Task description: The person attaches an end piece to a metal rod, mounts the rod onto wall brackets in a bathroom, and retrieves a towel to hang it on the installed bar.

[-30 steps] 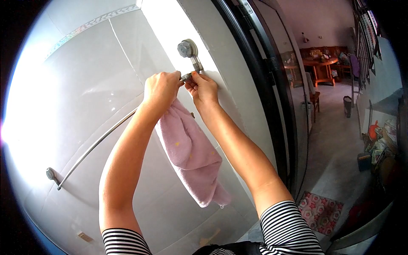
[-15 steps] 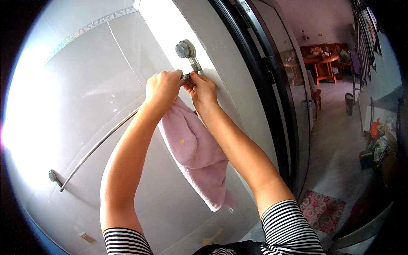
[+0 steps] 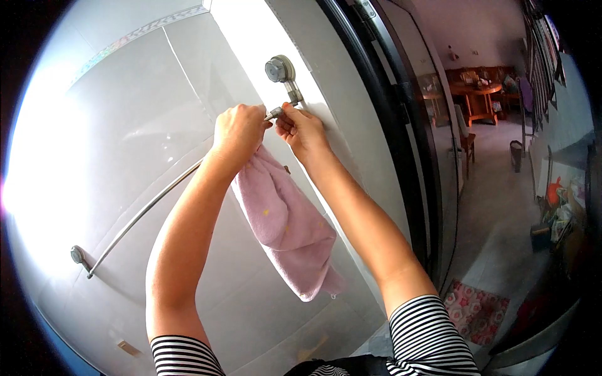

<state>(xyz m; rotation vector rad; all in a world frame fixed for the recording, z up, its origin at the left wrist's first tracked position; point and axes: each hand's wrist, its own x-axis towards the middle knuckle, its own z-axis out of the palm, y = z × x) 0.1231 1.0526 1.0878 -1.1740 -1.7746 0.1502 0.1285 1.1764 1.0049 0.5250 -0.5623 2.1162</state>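
Observation:
My left hand is closed around the upper end of a thin metal towel rail. From beneath this hand hangs a pink towel with small yellow marks; its top is hidden by my fingers. My right hand has its fingers curled and its thumb at the rail's grey end fitting, though the exact grip is partly hidden. Just above my right thumb, a round grey wall mount with a short arm is fixed to the white wall strip. The rail's other end meets a second wall mount at lower left.
Grey tiled wall fills the left side. A black door frame stands right of my right arm. Beyond it are a floral mat, a wooden table and piled items.
My right hand has moved slightly right, away from my left hand, so more of the end fitting shows. The towel's lower end has risen a little. My left hand stays on the rail.

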